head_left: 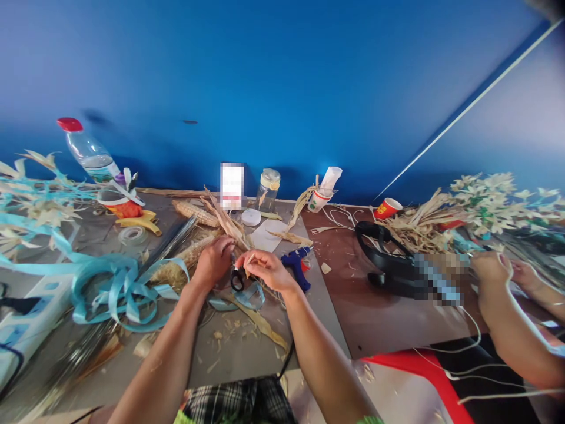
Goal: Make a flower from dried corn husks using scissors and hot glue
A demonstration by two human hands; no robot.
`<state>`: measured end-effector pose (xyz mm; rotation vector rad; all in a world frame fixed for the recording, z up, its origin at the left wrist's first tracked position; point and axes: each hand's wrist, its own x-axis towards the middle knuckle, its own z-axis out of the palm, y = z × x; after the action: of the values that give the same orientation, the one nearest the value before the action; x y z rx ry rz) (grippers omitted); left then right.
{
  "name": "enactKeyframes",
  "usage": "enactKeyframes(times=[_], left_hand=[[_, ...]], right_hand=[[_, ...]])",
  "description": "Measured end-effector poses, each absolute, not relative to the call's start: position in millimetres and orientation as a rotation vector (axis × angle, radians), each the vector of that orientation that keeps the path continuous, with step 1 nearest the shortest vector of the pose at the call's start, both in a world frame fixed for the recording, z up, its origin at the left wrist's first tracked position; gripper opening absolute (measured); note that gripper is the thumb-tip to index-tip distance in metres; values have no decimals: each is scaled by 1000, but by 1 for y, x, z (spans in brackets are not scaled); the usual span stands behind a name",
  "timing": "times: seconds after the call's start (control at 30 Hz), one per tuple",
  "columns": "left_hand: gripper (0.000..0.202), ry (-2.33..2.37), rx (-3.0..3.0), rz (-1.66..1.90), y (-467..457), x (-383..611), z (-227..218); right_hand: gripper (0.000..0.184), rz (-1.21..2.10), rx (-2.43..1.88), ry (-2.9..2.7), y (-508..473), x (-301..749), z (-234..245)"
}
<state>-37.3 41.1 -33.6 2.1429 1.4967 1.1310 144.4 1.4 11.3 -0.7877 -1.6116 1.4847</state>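
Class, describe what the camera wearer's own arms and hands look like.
The left hand and right hand are ungloved, with no watch or bracelet showing. The forearms are uncovered; a little bright green fabric, perhaps a sleeve, shows by the right one at the picture's bottom.

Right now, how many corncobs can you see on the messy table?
2. The farther corncob lies toward the blue wall; the nearer corncob is just beside the left hand. More could be hidden under the clutter.
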Motion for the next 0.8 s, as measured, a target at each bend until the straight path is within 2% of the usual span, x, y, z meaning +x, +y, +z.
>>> enactKeyframes(times=[0.13, 0.27, 0.43, 0.67, 0.8], left_hand=[[23, 1466, 2127, 1173, 43, -38, -37], [22, 1446, 2115, 1203, 43, -36, -39], [26, 1438, 2101, 1123, 45, -35, -39], [29, 1148, 1952, 1108, 40, -25, -32], [25, 1123, 1863, 1119, 39, -20, -32]], right_hand=[[15, 1199, -959, -1685, 7, 144, 5], [11, 899, -1092, -1508, 16, 150, -3], [13, 963, -1087, -1325, 20, 153, -8], [12, 1056, -1074, -1206, 24, 153, -13], [14, 1055, -1093, -1209, 27, 154, -19]])
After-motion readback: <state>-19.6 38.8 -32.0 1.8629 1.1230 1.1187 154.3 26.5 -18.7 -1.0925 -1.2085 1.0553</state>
